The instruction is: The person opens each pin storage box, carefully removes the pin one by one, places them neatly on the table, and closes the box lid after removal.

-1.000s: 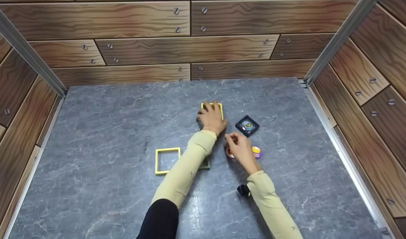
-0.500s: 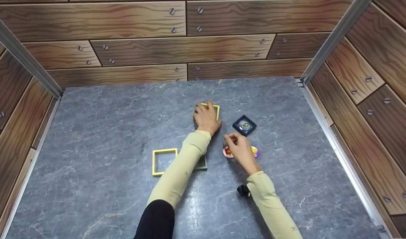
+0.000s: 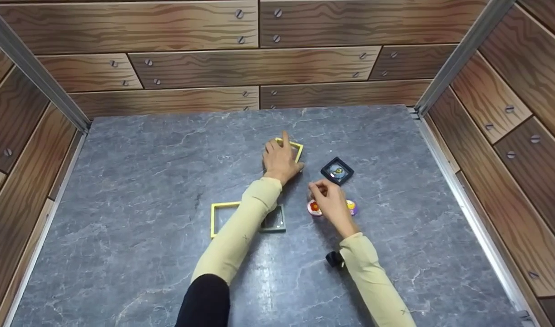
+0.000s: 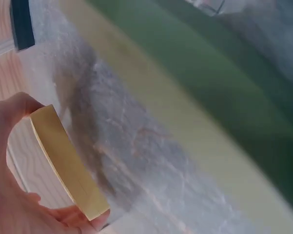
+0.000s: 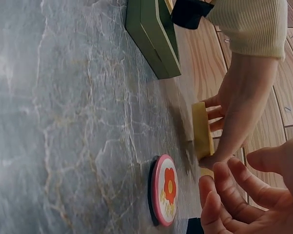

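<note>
My left hand [image 3: 279, 159] reaches over a small square yellow frame [image 3: 296, 145] at the far middle of the table. In the left wrist view the thumb and fingers grip opposite ends of this yellow frame [image 4: 70, 163]. The index finger points away beyond its top edge in the head view. My right hand [image 3: 333, 206] hovers with loosely curled fingers and nothing in it. Below it lie a round badge with a red flower [image 3: 314, 208] and a purple badge with a yellow design [image 3: 352, 207]. Just beyond sits a black diamond-turned display frame [image 3: 337, 171] with a small item inside.
Under the left forearm lie a larger yellow frame [image 3: 213, 220] and a dark green frame [image 3: 284, 221], both partly hidden by the sleeve. A black wrist camera [image 3: 334, 259] hangs by the right sleeve. Wood-patterned walls [image 3: 205, 68] border the grey marbled table [image 3: 146, 181].
The left hand has shifted slightly left, and the small yellow frame has turned a little clockwise under it. The right hand has stayed about where it was.
</note>
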Motion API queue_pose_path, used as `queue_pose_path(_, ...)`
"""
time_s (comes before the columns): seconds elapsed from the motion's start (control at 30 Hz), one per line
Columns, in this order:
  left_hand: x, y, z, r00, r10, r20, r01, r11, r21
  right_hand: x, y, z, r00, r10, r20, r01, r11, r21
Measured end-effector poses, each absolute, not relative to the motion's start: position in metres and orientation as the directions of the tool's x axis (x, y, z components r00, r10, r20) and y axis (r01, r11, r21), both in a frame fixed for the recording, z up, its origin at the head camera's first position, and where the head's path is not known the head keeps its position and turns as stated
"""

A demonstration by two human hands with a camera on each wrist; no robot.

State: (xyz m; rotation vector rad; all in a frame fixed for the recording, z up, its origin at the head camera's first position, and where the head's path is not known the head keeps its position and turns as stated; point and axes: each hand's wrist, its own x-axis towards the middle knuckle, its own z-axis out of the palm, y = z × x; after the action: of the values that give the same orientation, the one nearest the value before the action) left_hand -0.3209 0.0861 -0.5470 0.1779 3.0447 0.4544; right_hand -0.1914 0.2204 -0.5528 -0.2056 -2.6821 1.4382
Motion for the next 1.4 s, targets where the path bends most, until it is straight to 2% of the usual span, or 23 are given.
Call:
queue_pose_path(0.27, -0.300, 0.077, -0.534, -0.969, 0.246, 0.000, 0.227, 0.896, 0.381, -0.193, 0.218, -0.552, -0.981, 0.178, 0.073, 0.034, 0.533, -0.845)
queue_pose_path(0.47, -0.279, 0.064, -0.529, -0.939, 0.342, 0.024, 0.312, 0.825, 0.470, -0.194, 0.219, -0.550, -0.986, 0.168, 0.023, 0.059, 0.469, -0.881)
queue_pose_path(0.63, -0.263, 0.055, -0.525, -0.910, 0.410, 0.057, 0.383, 0.781, 0.494, -0.195, 0.217, -0.549, -0.987, 0.161, -0.017, 0.089, 0.451, -0.888)
queue_pose_path(0.93, -0.252, 0.052, -0.521, -0.881, 0.467, 0.081, 0.448, 0.764, 0.464, -0.195, 0.212, -0.550, -0.984, 0.173, 0.039, 0.039, 0.426, -0.904)
queue_pose_path(1.2, -0.247, 0.052, -0.528, -0.872, 0.481, 0.090, 0.464, 0.756, 0.462, -0.196, 0.211, -0.556, -0.980, 0.200, 0.002, 0.027, 0.141, -0.990)
queue_pose_path(1.4, -0.243, 0.043, -0.529, -0.857, 0.502, 0.116, 0.487, 0.718, 0.498, -0.197, 0.213, -0.556, -0.983, 0.178, -0.046, 0.055, 0.046, -0.997)
